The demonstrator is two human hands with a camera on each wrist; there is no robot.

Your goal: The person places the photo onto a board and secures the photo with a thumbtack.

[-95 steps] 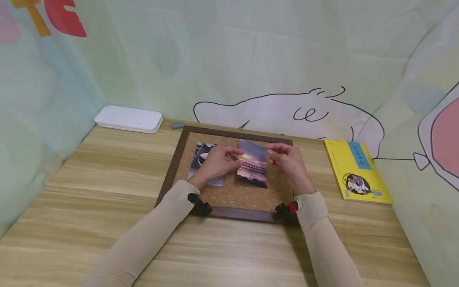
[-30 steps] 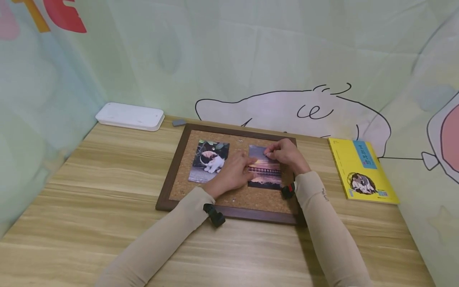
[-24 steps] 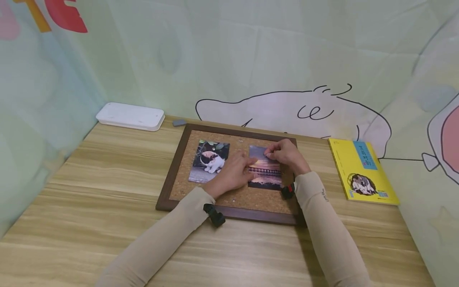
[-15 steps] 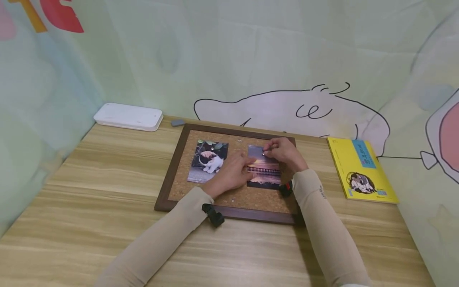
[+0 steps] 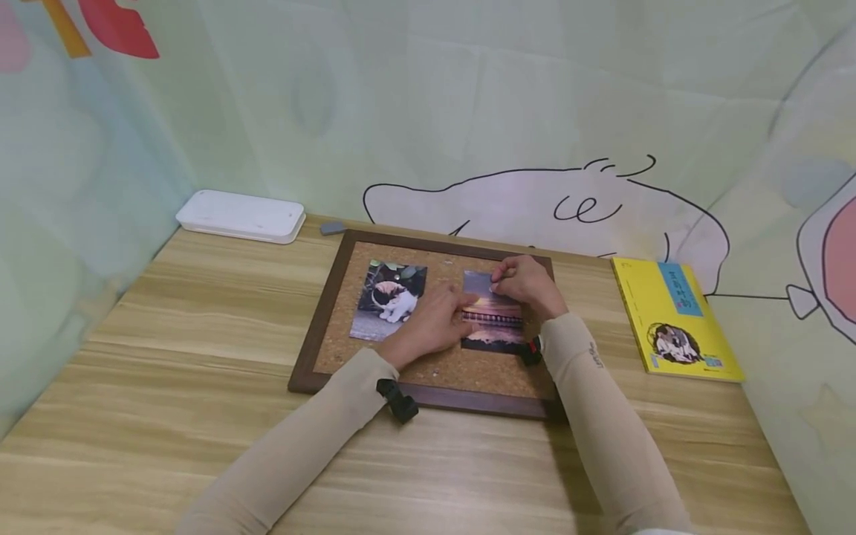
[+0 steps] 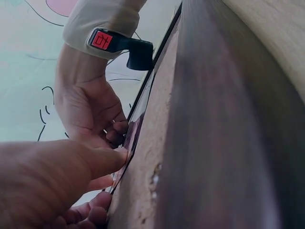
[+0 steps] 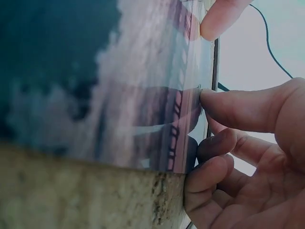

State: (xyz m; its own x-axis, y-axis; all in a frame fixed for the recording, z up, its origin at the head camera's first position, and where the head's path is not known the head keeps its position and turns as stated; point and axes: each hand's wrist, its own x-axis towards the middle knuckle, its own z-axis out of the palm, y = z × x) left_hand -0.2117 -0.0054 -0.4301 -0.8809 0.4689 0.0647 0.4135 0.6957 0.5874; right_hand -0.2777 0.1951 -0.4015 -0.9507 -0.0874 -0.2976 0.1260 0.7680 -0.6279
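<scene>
A sunset photo lies on a framed cork board. My left hand presses on its left edge with thumb and fingers fairly straight. Near the photo's upper part, my right hand pinches a small shiny thumbtack between thumb and index finger. Close up in the right wrist view, the right thumb meets the glossy photo; the tack is mostly hidden there. Left of the hands, a cat photo lies on the board with a tack near its top.
Small shiny tacks show on bare cork below and above the photos. Behind the board's left corner lies a small grey block, beside a white case. A yellow book lies at the right, against a printed curtain.
Since the earliest frame, the sunset photo has come down flat and further right on the board. The left hand has moved off the cat photo. The right hand now pinches a tack over the sunset photo.
</scene>
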